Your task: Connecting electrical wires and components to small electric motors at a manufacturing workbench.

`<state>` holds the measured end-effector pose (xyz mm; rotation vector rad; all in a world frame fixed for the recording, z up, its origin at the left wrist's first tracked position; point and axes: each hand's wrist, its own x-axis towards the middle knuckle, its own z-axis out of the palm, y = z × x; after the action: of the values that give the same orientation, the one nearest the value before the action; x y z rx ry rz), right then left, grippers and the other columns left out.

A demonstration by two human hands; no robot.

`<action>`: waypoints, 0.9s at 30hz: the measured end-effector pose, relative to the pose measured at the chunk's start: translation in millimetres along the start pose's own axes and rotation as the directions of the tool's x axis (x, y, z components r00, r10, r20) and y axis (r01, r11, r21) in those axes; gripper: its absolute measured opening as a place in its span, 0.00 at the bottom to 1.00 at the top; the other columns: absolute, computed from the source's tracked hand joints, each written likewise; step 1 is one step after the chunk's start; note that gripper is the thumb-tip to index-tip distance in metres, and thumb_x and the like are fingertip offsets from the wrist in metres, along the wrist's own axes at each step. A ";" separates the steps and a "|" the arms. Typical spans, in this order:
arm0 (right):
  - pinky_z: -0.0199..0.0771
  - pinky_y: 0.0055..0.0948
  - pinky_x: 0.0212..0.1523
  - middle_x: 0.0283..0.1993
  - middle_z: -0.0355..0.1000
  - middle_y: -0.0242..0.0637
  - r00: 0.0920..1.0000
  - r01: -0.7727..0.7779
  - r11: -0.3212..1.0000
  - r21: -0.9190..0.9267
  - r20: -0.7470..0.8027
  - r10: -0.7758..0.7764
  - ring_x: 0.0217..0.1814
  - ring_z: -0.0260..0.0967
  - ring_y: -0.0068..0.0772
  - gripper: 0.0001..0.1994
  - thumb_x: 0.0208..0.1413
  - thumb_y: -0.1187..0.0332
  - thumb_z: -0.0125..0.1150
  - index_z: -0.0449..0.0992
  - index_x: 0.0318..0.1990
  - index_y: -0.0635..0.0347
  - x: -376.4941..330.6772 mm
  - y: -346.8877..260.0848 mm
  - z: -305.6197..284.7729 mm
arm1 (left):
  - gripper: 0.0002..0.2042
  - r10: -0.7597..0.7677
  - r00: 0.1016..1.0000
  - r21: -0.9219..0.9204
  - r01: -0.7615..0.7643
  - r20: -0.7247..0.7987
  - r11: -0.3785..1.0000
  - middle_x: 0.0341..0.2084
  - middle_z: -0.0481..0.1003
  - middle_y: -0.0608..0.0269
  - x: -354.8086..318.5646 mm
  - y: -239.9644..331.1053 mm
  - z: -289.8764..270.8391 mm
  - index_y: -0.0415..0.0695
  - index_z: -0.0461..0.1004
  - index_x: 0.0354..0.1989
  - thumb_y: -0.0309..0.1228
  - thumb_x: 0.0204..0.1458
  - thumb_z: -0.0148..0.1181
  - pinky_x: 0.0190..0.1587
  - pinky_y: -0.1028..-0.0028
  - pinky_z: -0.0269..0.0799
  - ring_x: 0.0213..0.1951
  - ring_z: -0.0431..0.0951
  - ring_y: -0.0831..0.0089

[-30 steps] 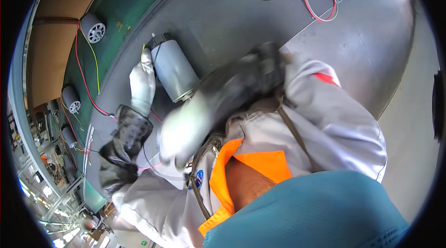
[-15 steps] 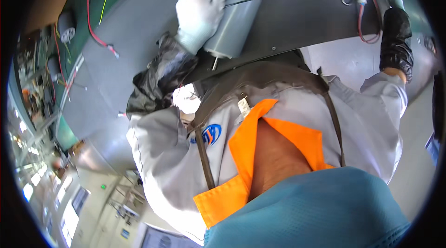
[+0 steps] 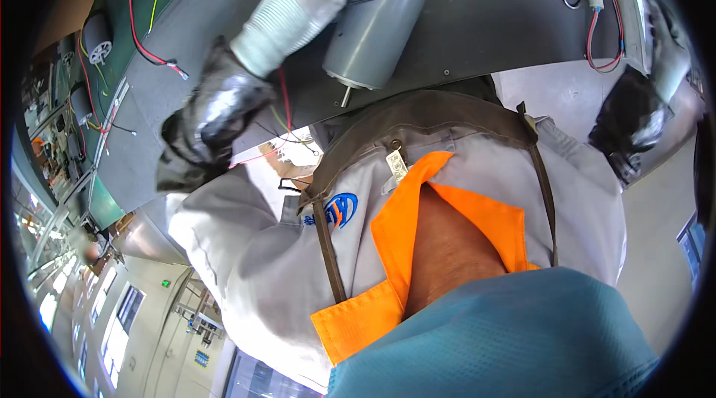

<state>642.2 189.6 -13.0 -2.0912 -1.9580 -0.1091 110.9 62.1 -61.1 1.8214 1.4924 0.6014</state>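
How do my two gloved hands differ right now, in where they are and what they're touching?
The left hand rests on a grey cylinder motor lying on the dark bench; the right hand is far off at the picture's right rim, on a flatter metal part with red wires. The left hand shows plainly, fingers spread along the motor; the right is bent by the lens and hard to read. Both wear pale gloves with dark sleeve covers.

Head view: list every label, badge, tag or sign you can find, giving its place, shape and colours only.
Badge: on the jacket chest, round emblem, blue and orange.
Tag: hanging at the apron strap near the collar, small pale rectangle.
Sign: on the far wall at lower left, tiny green square.
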 end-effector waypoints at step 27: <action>0.75 0.30 0.37 0.47 0.79 0.42 0.494 0.737 0.178 0.652 -0.340 -0.800 0.38 0.76 0.35 0.18 0.45 0.84 0.64 0.81 0.47 0.65 -147.7 -290.7 67.2 | 0.20 -0.168 0.731 -0.538 0.618 0.661 0.573 0.25 0.77 0.69 5.1 2.5 -59.4 0.40 0.76 0.40 0.47 0.67 0.54 0.22 0.83 0.69 0.22 0.76 0.81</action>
<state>334.1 77.2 -70.2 -0.4181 -2.3370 0.5217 70.6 80.0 -21.0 0.8243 0.9850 0.3117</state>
